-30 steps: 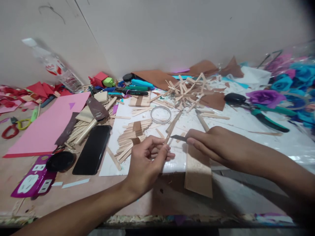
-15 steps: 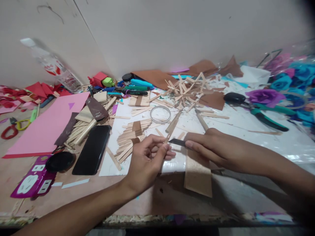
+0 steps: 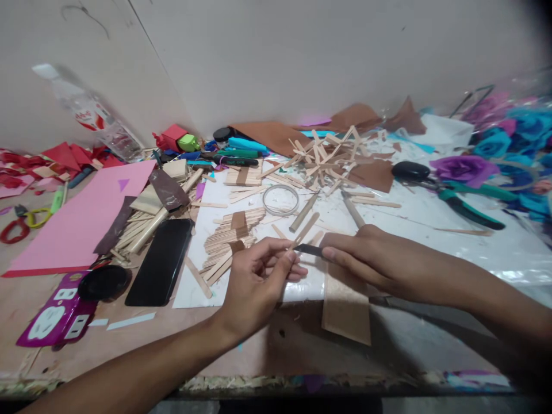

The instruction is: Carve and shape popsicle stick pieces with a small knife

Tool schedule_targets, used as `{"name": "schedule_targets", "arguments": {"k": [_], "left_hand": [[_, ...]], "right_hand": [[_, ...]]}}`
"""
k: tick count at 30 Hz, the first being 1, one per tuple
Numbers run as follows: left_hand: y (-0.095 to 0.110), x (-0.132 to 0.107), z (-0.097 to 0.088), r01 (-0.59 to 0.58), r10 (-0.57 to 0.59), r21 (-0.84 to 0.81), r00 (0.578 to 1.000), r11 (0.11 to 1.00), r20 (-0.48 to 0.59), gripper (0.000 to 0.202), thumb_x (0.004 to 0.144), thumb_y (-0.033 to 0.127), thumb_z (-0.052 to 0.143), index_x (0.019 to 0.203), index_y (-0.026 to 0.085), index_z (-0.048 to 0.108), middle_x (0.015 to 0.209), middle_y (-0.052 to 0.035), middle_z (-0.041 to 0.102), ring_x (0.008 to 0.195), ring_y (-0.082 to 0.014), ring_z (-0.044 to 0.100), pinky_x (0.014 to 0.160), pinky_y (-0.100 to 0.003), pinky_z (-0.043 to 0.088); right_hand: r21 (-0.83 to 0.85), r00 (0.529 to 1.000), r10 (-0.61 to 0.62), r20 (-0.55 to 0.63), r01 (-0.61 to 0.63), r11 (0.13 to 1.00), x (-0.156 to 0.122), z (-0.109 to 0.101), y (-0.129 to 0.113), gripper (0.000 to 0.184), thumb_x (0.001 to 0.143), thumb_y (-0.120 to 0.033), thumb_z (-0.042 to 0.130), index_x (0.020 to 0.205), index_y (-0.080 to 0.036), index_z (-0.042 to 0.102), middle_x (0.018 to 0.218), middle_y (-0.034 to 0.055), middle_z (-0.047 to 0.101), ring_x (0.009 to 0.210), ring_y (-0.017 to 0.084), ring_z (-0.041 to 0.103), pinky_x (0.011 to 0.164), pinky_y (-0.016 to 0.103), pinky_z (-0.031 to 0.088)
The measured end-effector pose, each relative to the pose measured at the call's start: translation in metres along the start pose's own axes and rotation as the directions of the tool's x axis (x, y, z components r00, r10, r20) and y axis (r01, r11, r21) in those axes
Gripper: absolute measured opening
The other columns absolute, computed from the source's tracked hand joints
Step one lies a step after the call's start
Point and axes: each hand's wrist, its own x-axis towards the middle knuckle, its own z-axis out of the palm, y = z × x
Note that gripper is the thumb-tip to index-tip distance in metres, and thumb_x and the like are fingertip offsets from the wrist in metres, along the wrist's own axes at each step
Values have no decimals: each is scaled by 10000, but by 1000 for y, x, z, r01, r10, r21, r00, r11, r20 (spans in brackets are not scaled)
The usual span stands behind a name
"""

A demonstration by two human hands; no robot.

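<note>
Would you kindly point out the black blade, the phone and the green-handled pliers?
black blade (image 3: 308, 250), head view, middle of its dark flat face between the hands.
phone (image 3: 160, 261), head view, centre of its dark screen.
green-handled pliers (image 3: 468, 211), head view, on one green handle.

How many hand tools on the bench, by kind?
Blade held in the right hand: 1
Green-handled pliers: 1
Scissors, red and yellow-green handles, far left: 1
Total: 3
The left hand pinches a wooden stick, not counted as a tool.
</note>
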Motion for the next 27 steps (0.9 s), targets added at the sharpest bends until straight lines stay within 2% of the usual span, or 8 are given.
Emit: {"name": "schedule_targets", "arguments": {"k": [2,4,7,9,12,15,19,27], "left_hand": [[0,2,-2,2,-2,-3,1000,1000,9,222,937,329,762,1059,147,726,784,-37,774,702,-167,784,678,-259,680],[1,6,-4,6,-6,-10,999,1000,36,231,938,343,754,1044,139,734,708,-24,737,588,-140,724,586,-242,638],[3,11,-8,26,-24,-20,998,999,64,224,943,355,743,1000,139,739,566,23,636,425,-75,559,452,-182,491],[4,13,-9,39,-38,-19,998,999,53,224,943,366,740,995,147,740,526,44,583,397,-56,486,417,-163,404],[4,13,-9,41,-41,29,999,999,24,233,945,377,730,1007,154,754,512,49,547,414,-59,444,411,-167,341],[3,12,-9,-8,8,128,1000,992,1,213,941,357,725,984,157,784,526,37,550,461,-72,449,439,-185,335],[1,11,-8,-52,50,206,999,977,12,206,939,357,720,976,173,805,562,23,576,497,-87,461,459,-205,330],[1,11,-9,-77,64,248,996,966,60,199,958,350,691,963,182,798,654,3,640,511,-83,416,468,-210,291]], "right_hand": [[-16,1000,-30,-1,30,999,0,-2,4,402,1124,-448,330,933,-224,605,643,-17,550,607,161,544,606,272,340],[-65,996,-84,-25,82,995,0,-4,11,424,1126,-450,329,931,-217,625,605,-24,533,549,149,512,577,273,309],[-191,979,-198,-45,186,964,0,-8,24,414,1121,-460,362,970,-214,660,640,-10,591,533,142,506,562,288,257],[-311,962,-268,-59,238,920,0,-9,28,389,1109,-467,408,988,-214,677,696,10,634,557,144,521,578,303,234],[-510,941,-326,-95,235,828,-1,-8,27,385,1098,-462,442,949,-203,684,687,19,621,551,141,496,596,324,195],[-624,930,-348,-115,205,754,-1,-6,23,379,1081,-470,471,914,-200,679,639,6,587,516,134,448,594,330,149],[-680,919,-374,-125,195,707,1,-4,21,344,1060,-463,516,905,-203,678,619,-2,575,501,141,432,600,333,119],[-693,880,-460,-115,261,672,3,-8,22,327,1071,-391,499,882,-193,677,632,0,578,527,142,437,615,332,187]]}}
